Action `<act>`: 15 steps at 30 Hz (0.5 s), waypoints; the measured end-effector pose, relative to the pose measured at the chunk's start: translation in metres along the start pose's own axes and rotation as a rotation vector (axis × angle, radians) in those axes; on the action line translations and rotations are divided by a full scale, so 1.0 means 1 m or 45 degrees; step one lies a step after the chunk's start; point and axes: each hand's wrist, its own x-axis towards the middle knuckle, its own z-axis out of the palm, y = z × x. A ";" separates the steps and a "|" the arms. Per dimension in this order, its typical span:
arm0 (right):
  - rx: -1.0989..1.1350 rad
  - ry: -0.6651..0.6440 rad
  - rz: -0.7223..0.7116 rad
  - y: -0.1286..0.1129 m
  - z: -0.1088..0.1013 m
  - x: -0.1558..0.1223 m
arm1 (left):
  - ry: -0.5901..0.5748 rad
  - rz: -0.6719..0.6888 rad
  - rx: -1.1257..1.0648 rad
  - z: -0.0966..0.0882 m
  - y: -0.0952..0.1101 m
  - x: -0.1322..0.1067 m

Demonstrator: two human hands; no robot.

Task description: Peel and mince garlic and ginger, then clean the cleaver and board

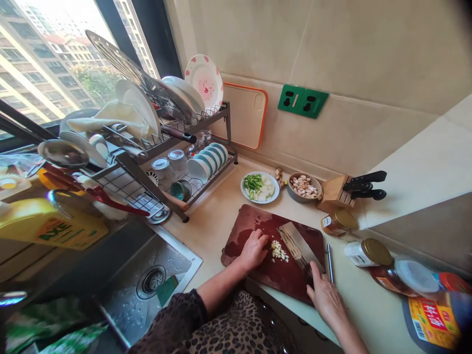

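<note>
On the countertop (pixel 354 300) by the steel sink (pixel 129 309), the left hand (pixel 253 250) presses down on a dark red chopping board (pixel 236 236), the right hand (pixel 324 295) gripping a cleaver (pixel 295 246)

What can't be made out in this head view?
Head view: handle of the cleaver, hidden by the right hand.
Head view: any garlic under the left hand, hidden by that hand.
Head view: yellow-labelled bottle, cut off by the lower right edge.

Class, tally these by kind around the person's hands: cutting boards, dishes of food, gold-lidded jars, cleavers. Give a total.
Cutting boards: 2 (dark red board, orange-rimmed board)
Dishes of food: 2 (white plate, brown bowl)
Gold-lidded jars: 2 (near jar, far jar)
Cleavers: 1 (cleaver)
Total: 7
</note>
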 end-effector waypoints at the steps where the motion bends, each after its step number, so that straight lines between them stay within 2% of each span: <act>1: -0.002 -0.006 -0.011 0.000 0.000 -0.001 | 0.014 0.005 -0.005 -0.002 -0.001 -0.001; 4: -0.004 0.005 -0.078 -0.002 -0.002 -0.003 | -0.002 0.042 -0.052 -0.008 -0.004 -0.003; 7: 0.020 0.027 -0.107 -0.010 -0.007 -0.006 | -0.021 0.091 -0.120 -0.006 -0.006 -0.004; 10: 0.123 0.072 -0.147 -0.025 -0.018 -0.006 | -0.002 0.106 -0.153 0.001 -0.007 -0.004; 12: 0.249 0.070 -0.181 -0.037 -0.030 -0.008 | 0.006 0.153 -0.192 -0.001 -0.006 -0.005; 13: 0.314 0.038 -0.191 -0.042 -0.037 -0.009 | 0.047 0.171 -0.214 -0.005 -0.006 -0.007; 15: 0.395 -0.105 -0.221 -0.053 -0.053 -0.011 | 0.227 0.177 -0.222 -0.024 -0.004 -0.010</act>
